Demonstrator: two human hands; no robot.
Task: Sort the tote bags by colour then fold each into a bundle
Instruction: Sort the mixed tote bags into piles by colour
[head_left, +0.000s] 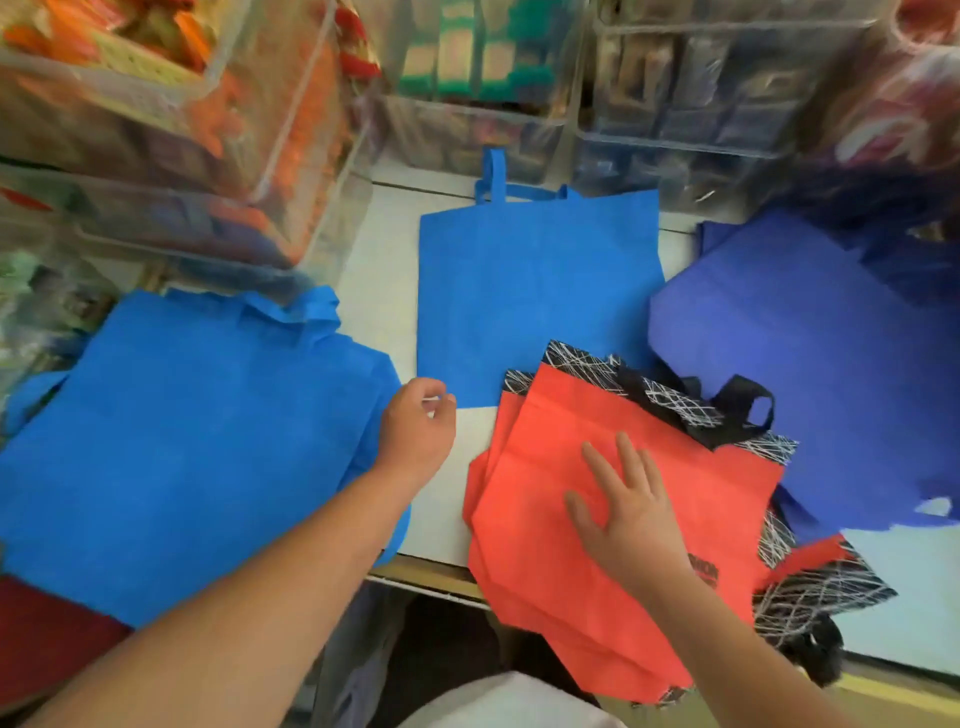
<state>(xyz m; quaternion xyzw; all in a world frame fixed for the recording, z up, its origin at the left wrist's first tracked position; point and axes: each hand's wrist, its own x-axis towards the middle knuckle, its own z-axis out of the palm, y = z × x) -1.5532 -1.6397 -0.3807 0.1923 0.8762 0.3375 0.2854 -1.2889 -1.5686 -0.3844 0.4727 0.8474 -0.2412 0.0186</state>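
Blue tote bags (535, 291), red tote bags (545, 519), flat

Your dark blue bag (810, 338) cut off at the right edge, lower red bags (810, 558) hidden beneath the top red bag (571, 415), bin contents (483, 57) blurred, grip of your left hand (415, 426) unclear.

No legible text, dark print (704, 572) on red tote bag (540, 571), mostly hidden, too blurred to read

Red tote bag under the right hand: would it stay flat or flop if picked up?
Probably floppy: the red tote bag is thin, creased fabric lying flat under the right hand. Likely prone to slide off, since it overhangs the table edge.
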